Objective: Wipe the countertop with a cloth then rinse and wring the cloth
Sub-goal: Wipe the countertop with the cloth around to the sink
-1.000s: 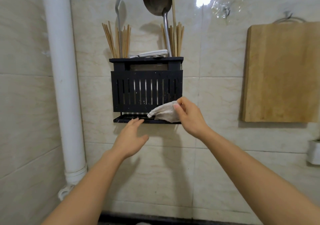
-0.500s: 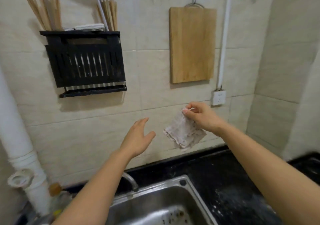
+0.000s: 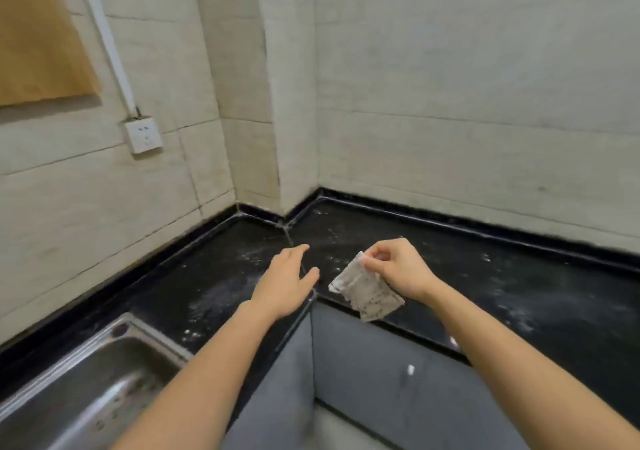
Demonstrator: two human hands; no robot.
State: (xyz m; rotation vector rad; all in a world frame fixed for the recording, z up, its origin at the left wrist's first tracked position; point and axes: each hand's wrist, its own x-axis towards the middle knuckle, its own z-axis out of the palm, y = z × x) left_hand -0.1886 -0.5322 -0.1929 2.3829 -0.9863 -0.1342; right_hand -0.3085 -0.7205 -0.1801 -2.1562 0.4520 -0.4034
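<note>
- Pinching the top corner of a small, off-white, dark-speckled cloth (image 3: 367,290) between thumb and curled fingers, the right hand (image 3: 398,269) hangs above the front edge of the glossy black L-shaped stone countertop (image 3: 519,276).
- From that pinch the cloth dangles loose in the air. Its lower corner droops past the countertop's front edge and it does not lie flat on the surface.
- Just beside the cloth, the left hand (image 3: 287,280) is held palm down over the countertop's inner front corner. Its fingers are straight and close together, the thumb is set apart, and it holds nothing. Whether it touches the countertop cannot be told.
- Whitish smears and specks are scattered across the countertop, thickest under and beyond the two hands.
- Flat grey cabinet fronts (image 3: 381,380) stand directly below the countertop's front edge, meeting in a corner under the left hand.
- A stainless steel sink (image 3: 86,380) is set into the countertop's left stretch, well apart from the cloth.
- Beige tiled walls (image 3: 485,86) rise from the countertop's back edges.
- A square white wall socket (image 3: 143,134) sits above the countertop's left stretch, with a thin white cable conduit (image 3: 107,41) running up from it.
- A light wooden cutting board (image 3: 38,34) is against the wall, higher above the countertop than the socket and cut off by the picture edge.
</note>
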